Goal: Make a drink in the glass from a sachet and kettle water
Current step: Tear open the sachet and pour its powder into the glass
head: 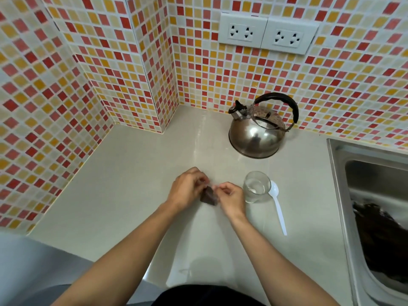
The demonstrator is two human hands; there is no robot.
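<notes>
A small dark brown sachet [208, 196] is held above the pale counter between both hands. My left hand [187, 188] pinches its top left part and my right hand [231, 198] pinches its top right edge. Just right of my right hand stands a clear glass [256, 186] with a little water at the bottom. A white plastic spoon [278, 206] lies on the counter beside the glass. A steel kettle [257, 133] with a black handle sits farther back near the wall.
A steel sink [337, 173] lies at the right with something dark in its basin. Mosaic-tiled walls close off the back and left, with two white sockets [267, 33] above the kettle. The counter edge runs along the lower left.
</notes>
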